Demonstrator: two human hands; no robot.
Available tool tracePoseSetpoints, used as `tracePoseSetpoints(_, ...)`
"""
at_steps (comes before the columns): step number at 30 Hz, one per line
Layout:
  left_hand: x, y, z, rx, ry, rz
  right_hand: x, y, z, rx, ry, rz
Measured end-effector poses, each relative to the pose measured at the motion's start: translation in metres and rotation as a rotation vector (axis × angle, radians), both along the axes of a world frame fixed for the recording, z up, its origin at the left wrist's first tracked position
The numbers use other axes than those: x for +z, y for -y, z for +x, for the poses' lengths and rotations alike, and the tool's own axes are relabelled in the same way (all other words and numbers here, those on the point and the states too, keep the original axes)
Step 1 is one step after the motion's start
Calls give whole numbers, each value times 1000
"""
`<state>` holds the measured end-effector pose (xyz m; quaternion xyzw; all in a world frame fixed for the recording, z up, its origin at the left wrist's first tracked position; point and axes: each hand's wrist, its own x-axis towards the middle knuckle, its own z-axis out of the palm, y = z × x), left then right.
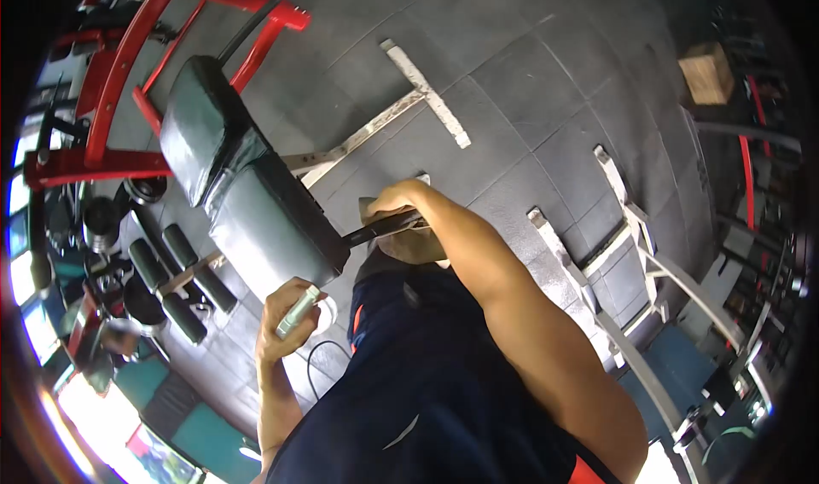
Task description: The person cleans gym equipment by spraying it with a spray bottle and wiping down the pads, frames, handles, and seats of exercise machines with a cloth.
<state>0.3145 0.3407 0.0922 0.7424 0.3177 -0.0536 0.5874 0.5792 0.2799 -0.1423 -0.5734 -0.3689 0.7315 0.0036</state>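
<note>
My left hand (288,320), fingers closed, grips what looks like a spray bottle (299,310) with a pale green head, beside the near end of the padded bench (273,220). Part of a white round shape shows just past the fingers. My right hand (399,196) is closed on a brownish cloth (411,247), at the black bar (375,230) that juts from the bench end. The cloth hangs around and below the bar. The bench has dark, shiny upholstery in two pads.
A red machine frame (111,92) rises beyond the bench at left. Black foam rollers (183,284) and weight plates (102,220) lie left. Worn white steel legs (422,92) cross the dark tiled floor, with another white frame (631,228) at right. A wooden box (706,73) sits far right.
</note>
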Motion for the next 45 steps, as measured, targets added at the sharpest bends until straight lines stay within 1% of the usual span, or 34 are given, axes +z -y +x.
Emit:
tracePoseSetpoints(1,8,4,6,8,34,24,-11,-2,5,8,-36,-54)
tracePoseSetpoints(4,21,22,6,162,-34,107,-28,5,8,90,9,29)
tracePoseSetpoints(5,26,32,7,244,-74,162,-29,9,15,105,-40,111)
tracePoseSetpoints(6,26,47,8,391,48,147,-44,13,17,142,27,178)
tracePoseSetpoints(8,38,72,20,426,-28,294,-35,17,36,64,-52,-158)
tracePoseSetpoints(9,42,88,26,497,-42,318,-25,23,48,36,-39,-114)
tracePoseSetpoints(10,45,105,34,563,-55,347,-35,32,58,-27,-104,-145)
tracePoseSetpoints(11,47,124,44,624,-69,371,-58,44,63,-194,-231,-240)
tracePoseSetpoints(12,47,140,55,690,-95,370,-94,57,64,-431,-386,-363)
tracePoseSetpoints(13,46,159,65,742,-123,360,-97,67,62,-629,-435,-425)
tracePoseSetpoints(14,47,183,75,786,-158,338,-99,77,45,-688,-198,-284)
tracePoseSetpoints(15,43,204,89,862,-109,295,-73,82,31,-718,61,-158)
tracePoseSetpoints(16,38,225,99,950,-88,237,-32,75,35,-611,145,-173)
tracePoseSetpoints(18,41,255,125,1095,-113,138,-14,71,41,-467,198,-144)
tracePoseSetpoints(19,48,263,132,1080,-149,119,0,68,46,-396,223,-17)
tracePoseSetpoints(20,52,272,139,1070,-184,90,12,74,56,-527,101,-121)
tracePoseSetpoints(21,49,282,145,1157,-115,75,9,71,63,-488,70,-95)
tracePoseSetpoints(23,38,296,149,1228,-106,47,44,62,92,-419,-28,-32)
tracePoseSetpoints(24,33,301,151,1264,-101,28,9,61,93,-314,1,209)
tracePoseSetpoints(26,27,295,157,1186,-164,80,11,25,107,-280,-111,253)
tracePoseSetpoints(28,19,280,160,1134,-192,126,82,-33,122,-521,-370,135)
tracePoseSetpoints(29,15,270,161,1123,-188,148,94,-64,119,-595,-463,155)
tracePoseSetpoints(30,10,262,160,1108,-183,170,94,-99,113,-673,-556,176)
tracePoseSetpoints(32,-4,250,149,1166,-152,115,77,-168,94,-694,-629,187)
tracePoseSetpoints(34,-15,232,138,1238,-136,38,57,-229,63,-644,-511,499)
tracePoseSetpoints(35,-18,220,133,1272,-110,-55,51,-248,45,-565,-281,679)
tracePoseSetpoints(36,-24,206,130,1256,-100,23,45,-261,23,-466,-58,856)
tracePoseSetpoints(37,-23,193,130,1240,-104,55,37,-258,2,-394,-26,989)
tracePoseSetpoints(38,-20,176,128,1216,-108,95,29,-250,-13,-518,-35,1144)
tracePoseSetpoints(40,-13,156,121,1236,-138,139,46,-245,11,-701,-468,501)
tracePoseSetpoints(41,-13,151,118,1246,-154,152,65,-232,18,-726,-412,495)
tracePoseSetpoints(42,-16,152,111,1299,-123,67,79,-213,25,-747,-349,488)
tracePoseSetpoints(44,-17,139,109,1350,-94,84,62,-158,3,-403,222,534)
tracePoseSetpoints(45,-15,132,105,1326,-93,94,46,-112,-18,-352,167,831)
